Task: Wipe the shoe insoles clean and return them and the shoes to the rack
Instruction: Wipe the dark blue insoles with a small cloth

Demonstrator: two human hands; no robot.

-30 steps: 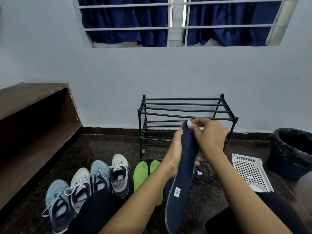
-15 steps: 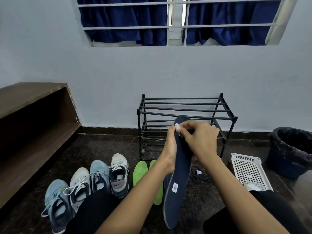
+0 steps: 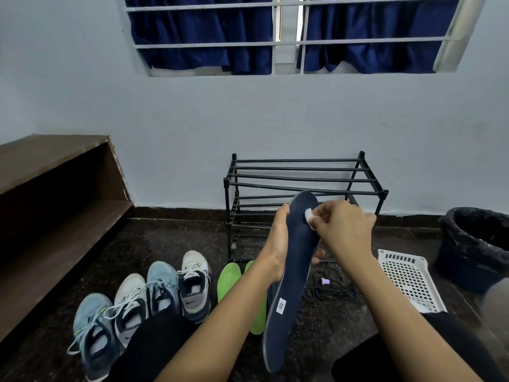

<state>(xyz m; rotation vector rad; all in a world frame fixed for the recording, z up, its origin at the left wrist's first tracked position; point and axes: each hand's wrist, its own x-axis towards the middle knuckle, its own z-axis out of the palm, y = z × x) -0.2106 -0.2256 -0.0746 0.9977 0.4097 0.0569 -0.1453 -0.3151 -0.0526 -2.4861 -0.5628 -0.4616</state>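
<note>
Insole (image 3: 294, 271), navy, held upright above floor in front of rack (image 3: 297, 176), toe end up. Judged light, thin, flexible; best gripped at mid-length edges so bending is resisted. Middle clasped by left hand (image 3: 276, 245), fingertips (image 3: 317, 256) curled round far edge. White wipe (image 3: 309, 217) pinched by bunched fingers of right hand (image 3: 344, 228), pressed on toe area. Green insoles (image 3: 230, 279), four shoes (image 3: 165, 288) laid on floor to left.

1. View: a single wide-angle camera worn on the head.
2. Facing: forward and down, towards the pale blue wall (image 3: 192, 119) and the black metal two-tier shoe rack (image 3: 297, 176), far centre.
3. Nearness: left hand (image 3: 278, 244) and right hand (image 3: 344, 230) close, near centre.
4. Edges: barred window with navy curtains (image 3: 203, 28) far top; brown wooden shelf (image 3: 55, 172) left; black-lined bin (image 3: 473, 244) right.
</note>
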